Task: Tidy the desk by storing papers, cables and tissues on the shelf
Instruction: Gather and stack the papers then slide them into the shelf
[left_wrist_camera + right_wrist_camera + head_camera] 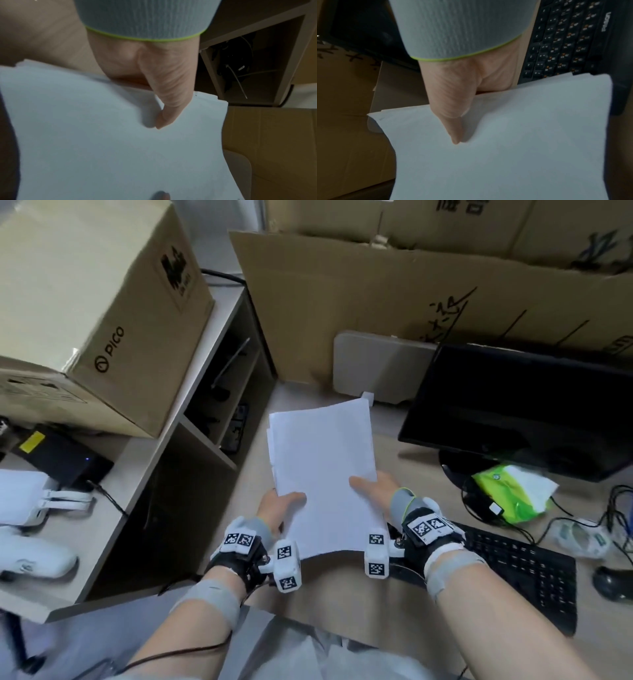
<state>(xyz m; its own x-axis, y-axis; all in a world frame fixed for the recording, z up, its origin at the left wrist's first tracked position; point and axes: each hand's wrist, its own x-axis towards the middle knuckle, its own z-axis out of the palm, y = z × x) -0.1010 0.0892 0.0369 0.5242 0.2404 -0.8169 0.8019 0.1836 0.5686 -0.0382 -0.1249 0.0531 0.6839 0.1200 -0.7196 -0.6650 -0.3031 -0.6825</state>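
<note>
My left hand (279, 505) and right hand (375, 487) pinch the papers (323, 470) — edges seemingly uneven — so I should square them before sliding them into the shelf (205, 392).

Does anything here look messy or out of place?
Yes. The paper stack, pinched by the left hand and the right hand, is uneven, its sheet edges stepped at the left side. On the desk, a green tissue pack lies crumpled among loose black cables beside the keyboard.
</note>
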